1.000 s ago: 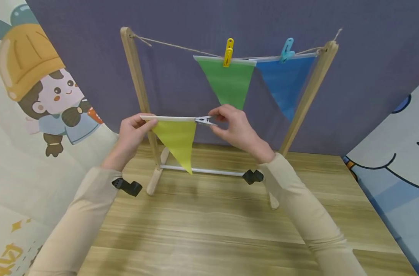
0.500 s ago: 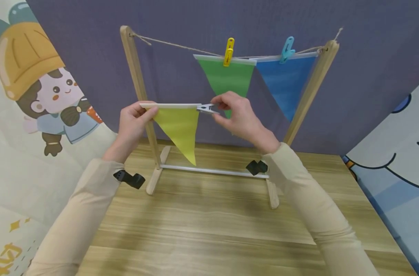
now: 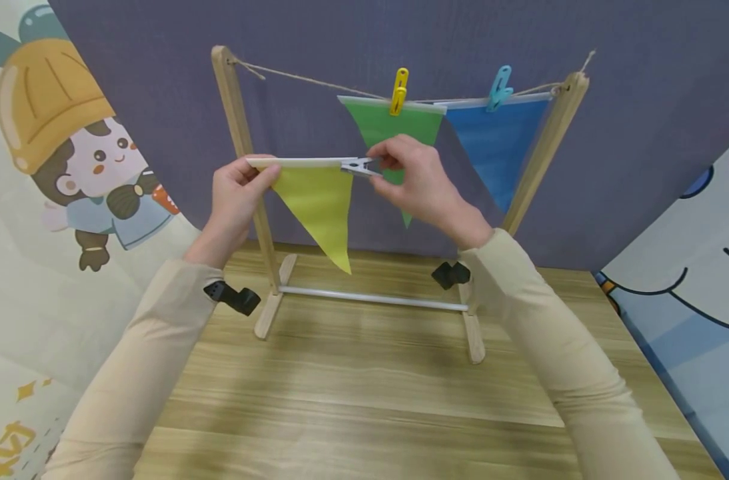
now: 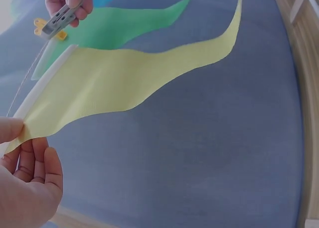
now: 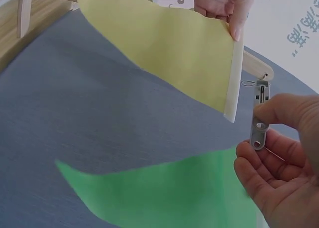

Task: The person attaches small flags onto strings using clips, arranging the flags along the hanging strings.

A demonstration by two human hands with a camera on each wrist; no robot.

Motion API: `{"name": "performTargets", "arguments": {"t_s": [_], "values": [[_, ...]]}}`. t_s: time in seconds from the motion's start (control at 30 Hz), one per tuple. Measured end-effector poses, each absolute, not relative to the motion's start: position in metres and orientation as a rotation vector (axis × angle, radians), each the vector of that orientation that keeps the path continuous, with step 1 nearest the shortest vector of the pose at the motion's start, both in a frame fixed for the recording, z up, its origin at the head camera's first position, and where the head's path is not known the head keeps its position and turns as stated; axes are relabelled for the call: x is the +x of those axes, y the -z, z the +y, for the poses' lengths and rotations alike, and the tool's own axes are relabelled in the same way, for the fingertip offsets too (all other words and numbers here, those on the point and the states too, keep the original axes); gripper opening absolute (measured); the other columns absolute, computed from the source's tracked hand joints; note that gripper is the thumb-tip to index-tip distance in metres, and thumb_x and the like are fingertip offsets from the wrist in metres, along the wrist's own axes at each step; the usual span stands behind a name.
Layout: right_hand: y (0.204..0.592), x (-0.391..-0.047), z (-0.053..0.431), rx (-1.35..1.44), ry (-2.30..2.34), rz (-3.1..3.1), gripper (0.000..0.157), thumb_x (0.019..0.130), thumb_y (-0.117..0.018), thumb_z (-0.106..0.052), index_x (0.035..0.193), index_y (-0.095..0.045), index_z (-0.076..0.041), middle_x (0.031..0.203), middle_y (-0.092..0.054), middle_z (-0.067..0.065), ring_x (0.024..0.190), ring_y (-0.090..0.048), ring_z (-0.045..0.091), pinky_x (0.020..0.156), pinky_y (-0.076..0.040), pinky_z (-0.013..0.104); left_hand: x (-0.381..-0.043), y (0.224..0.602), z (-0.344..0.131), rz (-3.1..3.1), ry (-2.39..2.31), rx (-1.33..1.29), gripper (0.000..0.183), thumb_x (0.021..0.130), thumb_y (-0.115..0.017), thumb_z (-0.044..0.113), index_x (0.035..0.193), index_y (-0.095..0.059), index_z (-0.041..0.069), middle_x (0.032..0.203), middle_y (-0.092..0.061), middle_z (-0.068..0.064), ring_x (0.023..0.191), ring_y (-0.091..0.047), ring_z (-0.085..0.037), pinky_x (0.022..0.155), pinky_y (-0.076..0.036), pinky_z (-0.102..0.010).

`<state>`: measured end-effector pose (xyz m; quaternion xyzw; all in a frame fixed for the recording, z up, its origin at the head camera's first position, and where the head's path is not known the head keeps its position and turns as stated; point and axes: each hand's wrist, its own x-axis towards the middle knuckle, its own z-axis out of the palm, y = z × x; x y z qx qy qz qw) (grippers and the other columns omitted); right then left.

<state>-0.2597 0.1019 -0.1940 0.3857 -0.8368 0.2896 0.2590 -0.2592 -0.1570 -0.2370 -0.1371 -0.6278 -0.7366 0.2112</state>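
My left hand (image 3: 232, 193) pinches the left end of the white top strip on a yellow triangular pennant (image 3: 316, 207). The pennant hangs point down below a string (image 3: 316, 81). In my right hand (image 3: 421, 177) a grey clothespin (image 3: 357, 167) is pinched by its handles between thumb and fingers. Seen from the head, the pin's front overlaps the strip's right end; in the right wrist view the clothespin (image 5: 259, 120) appears beside the yellow pennant (image 5: 169, 48) with a gap. Behind the right hand hangs a green pennant (image 3: 394, 123), partly hidden.
A yellow clothespin (image 3: 398, 93) holds the green pennant on the string; a light-blue clothespin (image 3: 499, 90) holds a blue pennant (image 3: 499, 150). Wooden posts (image 3: 237, 120) with a white lower bar (image 3: 370, 298) stand on the wood-grain table (image 3: 364, 400). A dark cloth (image 3: 316, 27) hangs behind.
Both hands have risen toward the string, carrying the yellow pennant and the grey clothespin up together. The pennants on the string have not moved noticeably.
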Motion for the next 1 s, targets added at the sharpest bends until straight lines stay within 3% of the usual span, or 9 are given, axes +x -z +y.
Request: {"name": "performTargets", "arguments": {"t_s": [1.0], "values": [[0.146, -0.256, 0.087, 1.059, -0.647, -2.234, 0.022, 0.088, -0.059, -0.005, 0.107, -0.061, 0.005, 0.096, -0.059, 0.017, 0.085, -0.051, 0.024, 0.076, -0.045, 0.029, -0.276, 0.178, -0.128, -1.548, 2.205, -0.116, 0.003, 0.088, -0.062, 0.002, 0.088, -0.065, 0.003, 0.079, -0.059, -0.003, 0.073, -0.054, -0.011, 0.070, -0.044, -0.024]]}}
